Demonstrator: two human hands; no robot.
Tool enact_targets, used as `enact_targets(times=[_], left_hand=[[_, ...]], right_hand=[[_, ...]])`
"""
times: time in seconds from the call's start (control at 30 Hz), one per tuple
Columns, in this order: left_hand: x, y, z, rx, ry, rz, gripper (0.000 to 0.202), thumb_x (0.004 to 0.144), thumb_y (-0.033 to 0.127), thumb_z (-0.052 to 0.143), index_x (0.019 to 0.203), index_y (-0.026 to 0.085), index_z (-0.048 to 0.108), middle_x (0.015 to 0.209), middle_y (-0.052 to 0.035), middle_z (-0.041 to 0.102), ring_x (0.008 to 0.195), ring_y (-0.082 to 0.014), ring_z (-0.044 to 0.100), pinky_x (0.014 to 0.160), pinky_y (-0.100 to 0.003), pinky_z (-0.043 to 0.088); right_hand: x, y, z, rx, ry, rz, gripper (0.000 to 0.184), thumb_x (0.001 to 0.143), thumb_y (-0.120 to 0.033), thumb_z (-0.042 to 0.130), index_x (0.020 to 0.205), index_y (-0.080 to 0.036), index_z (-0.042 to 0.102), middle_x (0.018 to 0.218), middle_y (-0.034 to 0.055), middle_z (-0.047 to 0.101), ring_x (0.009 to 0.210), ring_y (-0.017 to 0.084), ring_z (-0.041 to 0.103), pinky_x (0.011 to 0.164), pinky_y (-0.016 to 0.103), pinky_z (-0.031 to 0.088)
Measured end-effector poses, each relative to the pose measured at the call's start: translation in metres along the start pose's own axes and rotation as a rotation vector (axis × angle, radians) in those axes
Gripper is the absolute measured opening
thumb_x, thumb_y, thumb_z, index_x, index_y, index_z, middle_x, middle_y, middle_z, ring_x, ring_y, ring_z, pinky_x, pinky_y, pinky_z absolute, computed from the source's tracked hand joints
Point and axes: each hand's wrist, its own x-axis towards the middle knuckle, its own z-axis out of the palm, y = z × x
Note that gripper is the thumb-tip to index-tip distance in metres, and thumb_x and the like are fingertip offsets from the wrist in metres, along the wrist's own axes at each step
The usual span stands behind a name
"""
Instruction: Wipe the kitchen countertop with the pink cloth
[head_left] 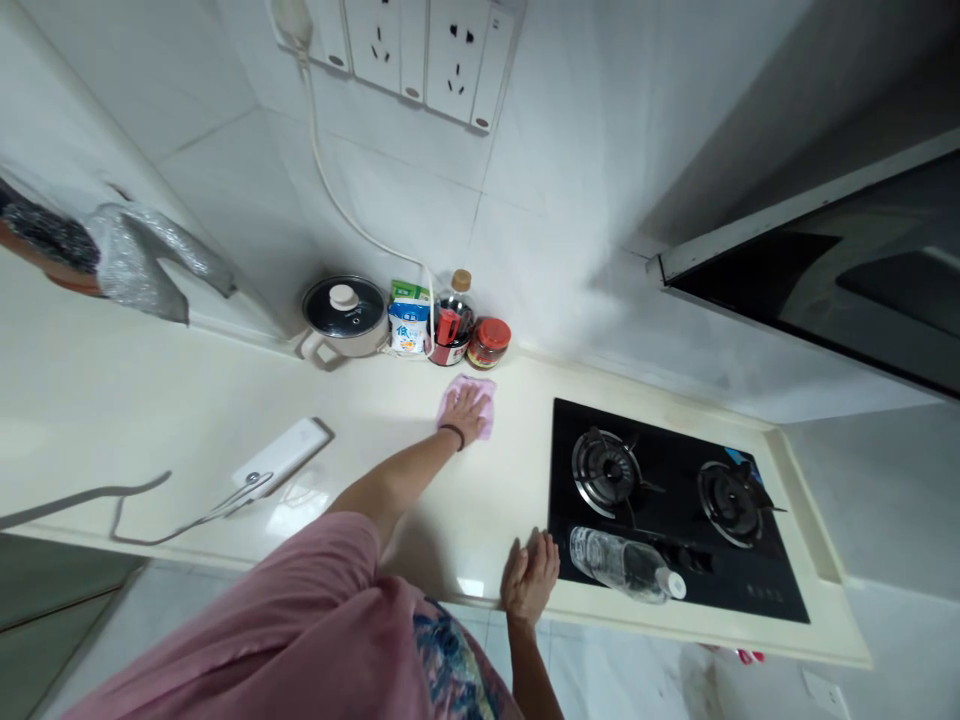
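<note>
My left hand [466,414] lies flat on a pink cloth [487,388], fingers spread and pressing it to the cream countertop [397,410]. A dark band circles that wrist. Beside the hob's near left corner, my right hand [531,578] rests on the counter's front edge with its fingers extended and nothing in it. Just beyond the cloth stand a red-lidded jar [489,343], a bottle with a tan cap [459,300] and a blue-and-white packet [409,326]. To the right, a clear plastic bottle [622,562] lies on its side across the hob's front.
A black two-burner gas hob [675,510] fills the right side. A lidded pot [346,312] stands against the wall at the back left. On the left lies a white power strip-like box [281,458] with a cable. Wall sockets [412,50] and a dark range hood [840,260] are above.
</note>
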Motion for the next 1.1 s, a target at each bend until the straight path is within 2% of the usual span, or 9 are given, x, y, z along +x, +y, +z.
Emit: enact_targets(times=[0.17,0.23,0.3,0.43,0.67,0.73,0.8,0.93,1.1], left_hand=[[-0.025,-0.076,-0.038,0.055,0.056,-0.215,0.071,0.106,0.050,0.042,0.172,0.027,0.030,0.181,-0.0115,0.013,0.167,-0.0371,0.006,0.131,-0.063,0.012],[-0.037,-0.089,-0.043,0.080,0.061,-0.270,0.071,0.106,0.052,0.041,0.172,0.027,0.029,0.181,-0.0122,0.012,0.167,-0.0382,0.008,0.130,-0.064,0.014],[-0.043,-0.088,-0.041,0.093,0.072,-0.316,0.071,0.107,0.051,0.040,0.172,0.025,0.028,0.181,-0.0138,0.011,0.167,-0.0395,0.008,0.130,-0.066,0.013],[-0.048,-0.039,-0.015,0.076,0.074,-0.243,0.073,0.106,0.048,0.042,0.172,0.021,0.028,0.181,-0.0156,0.011,0.167,-0.0401,0.003,0.131,-0.066,0.007],[-0.084,0.102,0.080,0.038,-0.035,0.340,0.070,0.103,0.050,0.051,0.169,0.028,0.039,0.179,-0.0080,0.023,0.167,-0.0357,0.007,0.133,-0.062,0.004],[-0.099,0.122,0.100,0.043,-0.048,0.473,0.068,0.103,0.049,0.052,0.168,0.030,0.040,0.179,-0.0060,0.024,0.167,-0.0346,0.010,0.134,-0.061,0.004],[-0.112,0.126,0.110,0.052,-0.052,0.554,0.067,0.103,0.048,0.052,0.167,0.031,0.042,0.179,-0.0046,0.025,0.167,-0.0329,0.012,0.134,-0.059,0.004],[-0.114,0.093,0.095,0.065,-0.061,0.494,0.068,0.103,0.052,0.052,0.167,0.031,0.041,0.178,-0.0035,0.026,0.167,-0.0307,0.013,0.135,-0.057,0.007],[-0.082,-0.004,0.020,0.061,0.029,0.004,0.067,0.106,0.049,0.046,0.169,0.030,0.037,0.178,-0.0058,0.027,0.168,-0.0341,0.008,0.134,-0.061,0.007]], right_hand=[[-0.001,0.000,0.001,0.010,0.008,0.001,0.064,0.109,-0.051,0.036,0.154,-0.009,0.052,0.152,0.0294,0.056,0.150,0.041,0.042,0.120,0.071,0.036],[-0.001,0.000,0.002,0.016,0.010,0.003,0.064,0.109,-0.051,0.036,0.155,-0.009,0.051,0.152,0.0292,0.055,0.150,0.041,0.043,0.120,0.071,0.035],[-0.001,0.000,0.002,0.025,0.016,-0.005,0.064,0.109,-0.050,0.036,0.156,-0.010,0.050,0.152,0.0288,0.055,0.150,0.040,0.042,0.120,0.071,0.035],[-0.001,0.000,0.002,0.024,0.011,-0.008,0.063,0.109,-0.049,0.036,0.157,-0.009,0.048,0.151,0.0286,0.055,0.151,0.039,0.040,0.120,0.070,0.035],[-0.002,0.002,0.002,0.009,-0.014,0.010,0.064,0.109,-0.049,0.034,0.157,-0.008,0.048,0.150,0.0289,0.055,0.152,0.038,0.039,0.121,0.068,0.034],[-0.002,0.002,0.003,0.006,-0.010,0.013,0.065,0.109,-0.050,0.034,0.156,-0.007,0.048,0.150,0.0295,0.056,0.151,0.039,0.040,0.121,0.068,0.035],[-0.001,0.002,0.003,0.004,-0.004,0.011,0.066,0.109,-0.051,0.034,0.155,-0.007,0.050,0.150,0.0299,0.056,0.150,0.040,0.041,0.120,0.068,0.035],[-0.002,0.003,0.004,0.012,-0.003,0.004,0.065,0.109,-0.050,0.034,0.155,-0.007,0.049,0.150,0.0295,0.056,0.151,0.039,0.041,0.121,0.068,0.035],[-0.001,0.004,0.004,0.019,0.006,-0.002,0.064,0.109,-0.049,0.037,0.154,-0.007,0.050,0.151,0.0288,0.056,0.151,0.039,0.040,0.121,0.069,0.034]])
